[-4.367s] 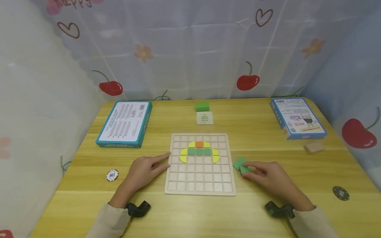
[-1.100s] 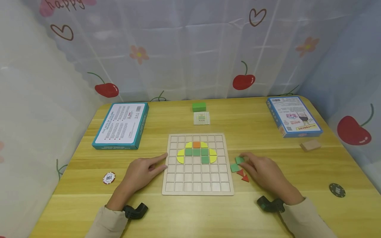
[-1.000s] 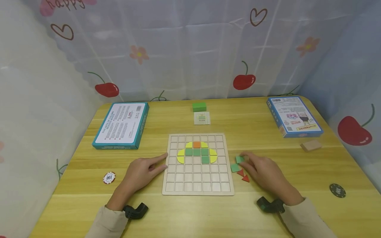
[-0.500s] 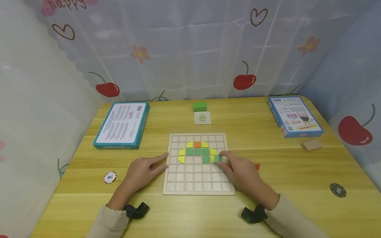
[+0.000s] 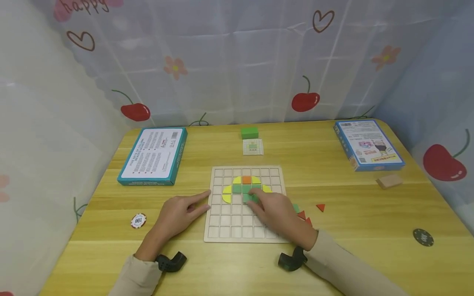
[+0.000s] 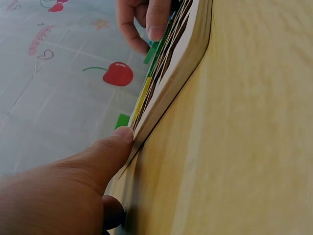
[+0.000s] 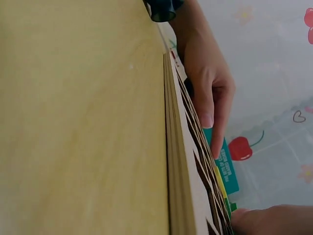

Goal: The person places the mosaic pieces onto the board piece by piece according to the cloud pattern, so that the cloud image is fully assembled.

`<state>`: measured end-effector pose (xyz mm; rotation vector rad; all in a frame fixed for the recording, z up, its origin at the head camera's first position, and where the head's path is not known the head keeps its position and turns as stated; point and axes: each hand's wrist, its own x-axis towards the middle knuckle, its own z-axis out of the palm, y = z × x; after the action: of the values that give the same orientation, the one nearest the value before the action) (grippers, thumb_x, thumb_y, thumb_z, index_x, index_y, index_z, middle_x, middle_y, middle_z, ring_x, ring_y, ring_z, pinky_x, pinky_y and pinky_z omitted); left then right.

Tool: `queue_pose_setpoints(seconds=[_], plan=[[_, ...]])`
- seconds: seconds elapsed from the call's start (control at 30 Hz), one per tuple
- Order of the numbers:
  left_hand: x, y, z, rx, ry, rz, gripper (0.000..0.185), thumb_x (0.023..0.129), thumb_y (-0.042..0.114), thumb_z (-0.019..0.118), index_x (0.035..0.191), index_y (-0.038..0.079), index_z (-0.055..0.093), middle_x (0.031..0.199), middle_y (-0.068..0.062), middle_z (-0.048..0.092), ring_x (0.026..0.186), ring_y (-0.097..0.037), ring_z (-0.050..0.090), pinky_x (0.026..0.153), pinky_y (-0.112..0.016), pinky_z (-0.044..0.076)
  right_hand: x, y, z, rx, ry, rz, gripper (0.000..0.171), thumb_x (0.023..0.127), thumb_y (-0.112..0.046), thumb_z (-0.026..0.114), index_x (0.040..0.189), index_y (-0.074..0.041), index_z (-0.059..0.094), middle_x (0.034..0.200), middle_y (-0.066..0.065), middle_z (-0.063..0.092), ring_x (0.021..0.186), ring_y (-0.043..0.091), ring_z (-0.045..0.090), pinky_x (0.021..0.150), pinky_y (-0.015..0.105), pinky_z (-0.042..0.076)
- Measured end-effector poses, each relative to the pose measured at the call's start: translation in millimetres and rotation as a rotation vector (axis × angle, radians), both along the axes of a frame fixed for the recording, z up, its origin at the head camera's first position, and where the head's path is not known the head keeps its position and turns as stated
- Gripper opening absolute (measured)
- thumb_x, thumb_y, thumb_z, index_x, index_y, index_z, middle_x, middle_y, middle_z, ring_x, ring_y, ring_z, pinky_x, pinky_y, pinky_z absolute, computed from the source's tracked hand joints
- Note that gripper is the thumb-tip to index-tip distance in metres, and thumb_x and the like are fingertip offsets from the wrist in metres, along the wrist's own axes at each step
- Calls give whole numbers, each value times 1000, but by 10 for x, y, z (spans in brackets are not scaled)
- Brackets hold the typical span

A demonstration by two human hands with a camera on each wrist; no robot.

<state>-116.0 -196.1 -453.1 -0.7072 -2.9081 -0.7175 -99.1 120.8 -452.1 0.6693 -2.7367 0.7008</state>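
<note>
A pale wooden grid board [image 5: 222, 232] lies mid-table. Set in it are an orange square [image 5: 246, 179], yellow curved pieces [image 5: 227, 198] around it and green squares [image 5: 237, 188] in a row. Over the board, my right hand [image 5: 277, 209] pinches a green square tile [image 5: 246, 198] between thumb and index finger, just left of another green square. It is tilted in the left wrist view, and the hand hides part of the right side. Against the board's left edge rest the extended thumb and index finger of my left hand [image 5: 177, 216].
Beside the board's right edge lie a green square [image 5: 296, 208], partly hidden, and red triangles [image 5: 320, 207]. A pattern card [image 5: 253, 147] and green block [image 5: 249, 132] stand behind. Boxes [image 5: 153, 154] [image 5: 370, 144], a wooden block [image 5: 389, 181] and chips [image 5: 138, 220] [image 5: 423, 237] flank them.
A green square has been laid below the row's right end. My right hand then picked up another from the right and carried it left across the board. My left hand stays put.
</note>
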Motion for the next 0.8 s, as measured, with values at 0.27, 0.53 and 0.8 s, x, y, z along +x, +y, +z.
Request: queue_pose_setpoints(seconds=[0.27, 0.53, 0.8], plan=[[-1, 1, -2, 3, 18, -4, 47, 96, 55, 65, 140, 38, 64, 50, 15, 34, 48, -2, 25, 51, -26, 26, -27, -35, -75, -12, 49, 4, 30, 93, -33, 77, 118, -16, 73, 55, -16, 37, 46, 1, 31, 44, 21, 25], [20, -13, 2, -2, 0, 15, 46, 96, 53, 68, 139, 37, 64, 50, 15, 33, 48, -2, 25, 51, -26, 26, -22, -43, -72, -115, 66, 3, 16, 91, -22, 78, 106, -15, 76, 55, -17, 35, 46, -1, 27, 44, 21, 22], [11, 9, 13, -6, -4, 9, 47, 96, 55, 67, 139, 37, 64, 50, 15, 33, 48, -2, 25, 51, -26, 26, -11, -17, -76, -111, 63, -7, 20, 91, -25, 78, 108, -15, 77, 54, -16, 34, 47, -1, 25, 45, 21, 22]])
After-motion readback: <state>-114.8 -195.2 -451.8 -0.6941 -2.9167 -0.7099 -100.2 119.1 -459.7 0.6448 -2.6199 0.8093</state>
